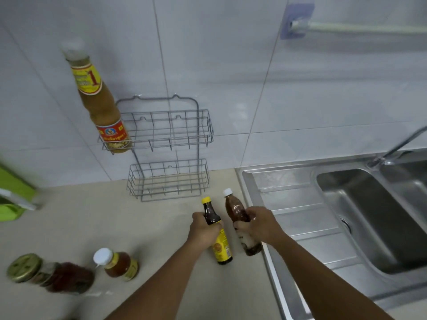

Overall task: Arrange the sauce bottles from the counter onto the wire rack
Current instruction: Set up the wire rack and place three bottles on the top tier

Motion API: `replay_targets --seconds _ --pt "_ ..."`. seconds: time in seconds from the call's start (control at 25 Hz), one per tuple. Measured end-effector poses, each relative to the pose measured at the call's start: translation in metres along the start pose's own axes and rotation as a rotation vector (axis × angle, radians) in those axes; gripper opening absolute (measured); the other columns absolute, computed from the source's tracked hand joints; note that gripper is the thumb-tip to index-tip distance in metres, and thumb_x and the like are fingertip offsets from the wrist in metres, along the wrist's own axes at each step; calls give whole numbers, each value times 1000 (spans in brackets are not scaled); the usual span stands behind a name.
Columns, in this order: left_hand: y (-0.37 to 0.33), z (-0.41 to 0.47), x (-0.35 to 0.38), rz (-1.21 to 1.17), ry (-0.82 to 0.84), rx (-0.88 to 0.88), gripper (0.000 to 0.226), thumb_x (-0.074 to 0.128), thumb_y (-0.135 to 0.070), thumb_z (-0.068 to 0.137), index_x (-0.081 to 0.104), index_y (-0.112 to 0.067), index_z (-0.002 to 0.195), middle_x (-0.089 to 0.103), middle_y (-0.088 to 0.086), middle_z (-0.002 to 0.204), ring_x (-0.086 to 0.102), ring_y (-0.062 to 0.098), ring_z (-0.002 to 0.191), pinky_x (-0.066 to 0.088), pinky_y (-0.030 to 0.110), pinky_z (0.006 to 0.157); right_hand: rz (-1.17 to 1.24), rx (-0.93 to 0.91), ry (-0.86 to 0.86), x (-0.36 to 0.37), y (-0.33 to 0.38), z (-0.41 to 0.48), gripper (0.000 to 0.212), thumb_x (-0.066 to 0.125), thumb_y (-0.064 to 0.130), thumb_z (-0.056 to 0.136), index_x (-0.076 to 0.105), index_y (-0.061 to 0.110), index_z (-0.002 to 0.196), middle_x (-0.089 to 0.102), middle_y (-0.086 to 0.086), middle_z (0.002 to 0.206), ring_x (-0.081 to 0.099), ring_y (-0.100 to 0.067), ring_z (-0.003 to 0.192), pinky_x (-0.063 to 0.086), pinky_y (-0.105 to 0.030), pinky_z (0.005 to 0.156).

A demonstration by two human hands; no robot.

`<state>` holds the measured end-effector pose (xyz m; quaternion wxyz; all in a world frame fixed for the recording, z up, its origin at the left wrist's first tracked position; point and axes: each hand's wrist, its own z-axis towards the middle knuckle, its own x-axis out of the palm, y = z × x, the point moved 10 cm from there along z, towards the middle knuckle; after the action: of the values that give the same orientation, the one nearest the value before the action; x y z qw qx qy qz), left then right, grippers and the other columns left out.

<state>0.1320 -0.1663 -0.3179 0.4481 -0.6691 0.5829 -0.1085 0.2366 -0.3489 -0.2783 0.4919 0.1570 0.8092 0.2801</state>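
Observation:
A grey two-tier wire rack (pixel 203 125) hangs on the tiled wall above the counter. A tall bottle of light brown sauce (pixel 99 105) with a white cap stands at the left end of its upper basket; the lower basket (pixel 168 181) holds nothing. My left hand (pixel 204 229) is shut on a dark bottle with a yellow cap and yellow label (pixel 221 248). My right hand (pixel 256 225) is shut on a brown bottle with a white cap (pixel 234 209). Both bottles stand on the counter just in front of the rack.
A small jar with a white cap (pixel 117 264) and a dark jar with a gold lid (pixel 50 272) stand on the counter at lower left. A steel sink (pixel 346 218) with a tap (pixel 392 151) lies to the right. Something green (pixel 11 199) is at the left edge.

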Motion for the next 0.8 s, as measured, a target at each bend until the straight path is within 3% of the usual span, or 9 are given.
replay_targets --seconds 0.12,0.2,0.32,0.48,0.6,0.72,0.8 --pt "-64 -36 -43 -6 -37 282 39 77 -26 80 57 -27 114 69 -3 112 64 11 91 53 23 78 428 -53 66 -30 34 -14 15 82 15 79 79 13 94 80 -6 90 76 -29 88 58 -31 70" --pt "-116 -69 -86 -6 -89 479 34 81 -33 78 64 -33 108 72 -11 104 65 -1 87 50 11 69 585 -161 108 -58 77 -26 20 77 3 83 78 11 101 81 -9 94 76 -29 89 61 -36 72" --pt "-189 -127 -171 -53 -272 730 41 84 -43 72 66 -36 109 73 -13 98 69 4 87 56 20 73 709 -374 72 -108 161 -46 26 74 -4 80 75 10 103 82 -4 92 77 -16 87 61 -25 73" --pt "-251 -181 -264 -109 -546 948 42 85 -43 70 65 -36 105 73 -13 97 70 5 85 56 20 77 700 -611 -73 -161 263 -65 31 73 -6 85 74 23 97 81 8 89 75 -6 88 58 -16 76" --pt "-267 -181 -291 -37 -663 1002 47 86 -43 69 65 -30 110 71 -16 97 69 7 89 59 27 82 585 -709 -187 -165 318 -62 32 83 4 77 72 27 95 80 8 90 76 -8 90 61 -23 80" --pt "-262 -155 -292 34 -722 976 48 86 -40 70 64 -28 110 71 -11 97 67 11 90 60 36 81 444 -678 -247 -150 343 -44 42 85 24 66 72 22 106 78 3 95 75 -14 91 64 -37 84" --pt "-257 -141 -287 92 -752 951 52 86 -41 70 62 -28 114 71 -8 100 66 14 94 59 39 80 403 -643 -232 -139 350 -31 48 85 25 63 72 20 109 78 2 96 75 -13 90 63 -40 85"
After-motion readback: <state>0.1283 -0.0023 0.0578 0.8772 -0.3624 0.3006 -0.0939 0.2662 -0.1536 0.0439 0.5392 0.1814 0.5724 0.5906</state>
